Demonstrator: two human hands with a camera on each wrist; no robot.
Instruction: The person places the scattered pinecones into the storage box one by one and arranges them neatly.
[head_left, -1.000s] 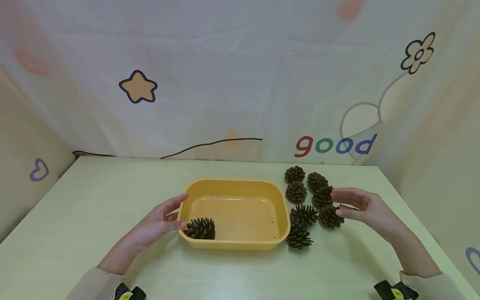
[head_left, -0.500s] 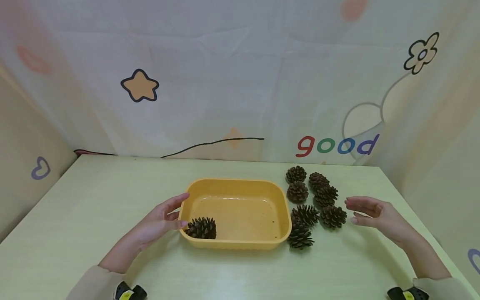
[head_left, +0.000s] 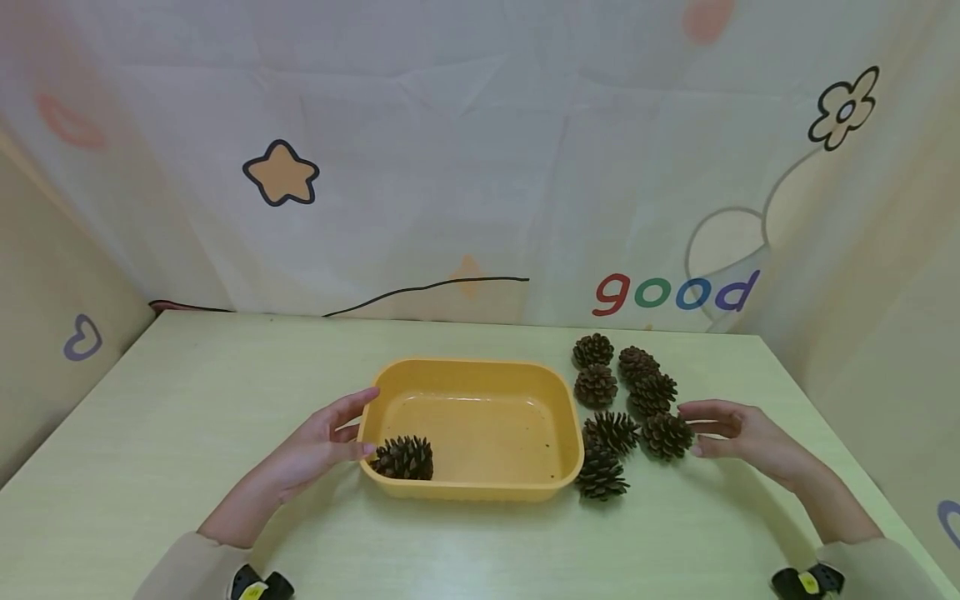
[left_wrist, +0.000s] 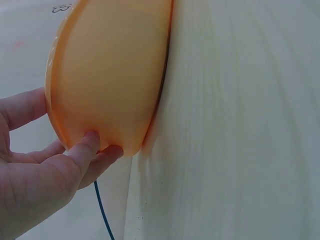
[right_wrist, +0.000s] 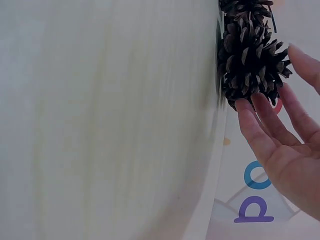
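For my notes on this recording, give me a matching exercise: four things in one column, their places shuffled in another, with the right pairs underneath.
Things
1. Left hand
2. Right hand
3. Lone pine cone
4. Printed star

Places
A. Inside the yellow tray, in its near left corner
B. At the right side of the pine cone cluster
C. High on the backdrop
D. Touching the outside of the tray at its left end

Right pairs: 1-D, 2-B, 3-A, 4-C
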